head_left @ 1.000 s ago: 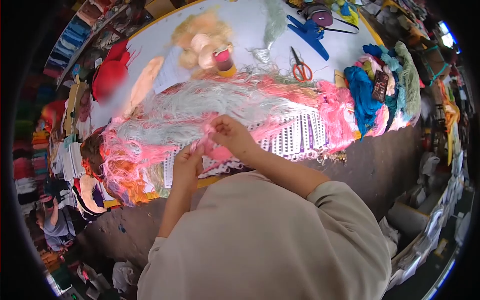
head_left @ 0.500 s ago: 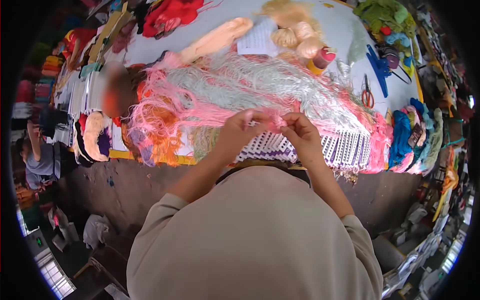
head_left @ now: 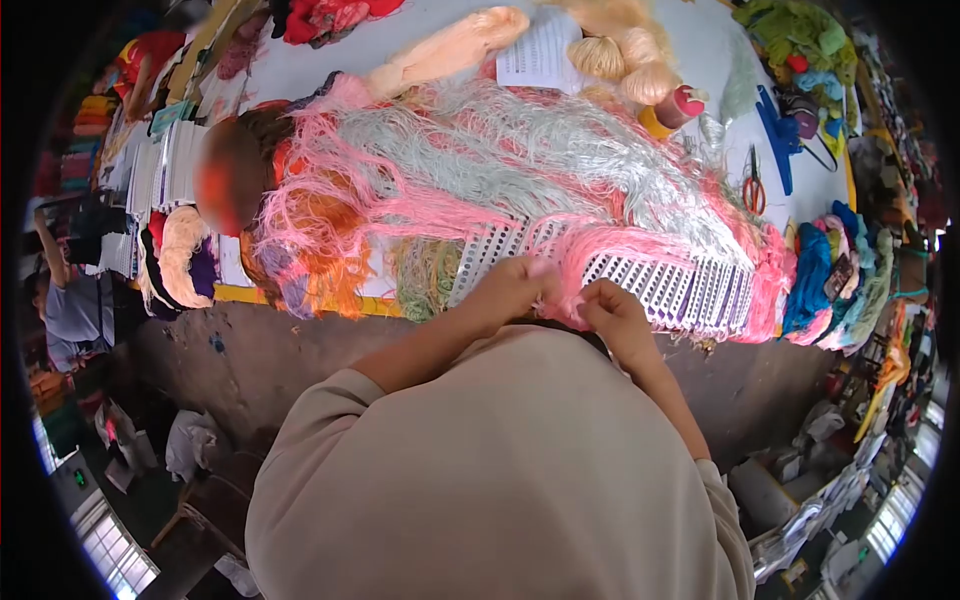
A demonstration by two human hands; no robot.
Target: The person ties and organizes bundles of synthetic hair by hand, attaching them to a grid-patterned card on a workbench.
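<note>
At the far left a second person [head_left: 65, 300] in a grey top stands beside stacked goods, well apart from the counter [head_left: 300, 72]. On the counter's left part lie a brown and orange heap [head_left: 235, 170] and a long peach skein [head_left: 445, 50]. Across the middle spreads a wide mat of pale grey-green fringe [head_left: 520, 150] edged with pink. The left hand [head_left: 510, 290] is pressed together at the fingertips, pinching a tuft of pink thread [head_left: 575, 265] at the counter's near edge. The tuft is bright candy pink, fine and loose, its strands fanning up from the fingers and lying over a white card with rows of purple marks [head_left: 655, 285]. Just beside it, the right hand [head_left: 615, 315] is curled, its fingertips closed on the lower end of the same tuft. Further right lie orange-handled scissors [head_left: 752, 185], a blue tool [head_left: 778, 125] and a pile of blue, pink and green skeins [head_left: 830, 265].
</note>
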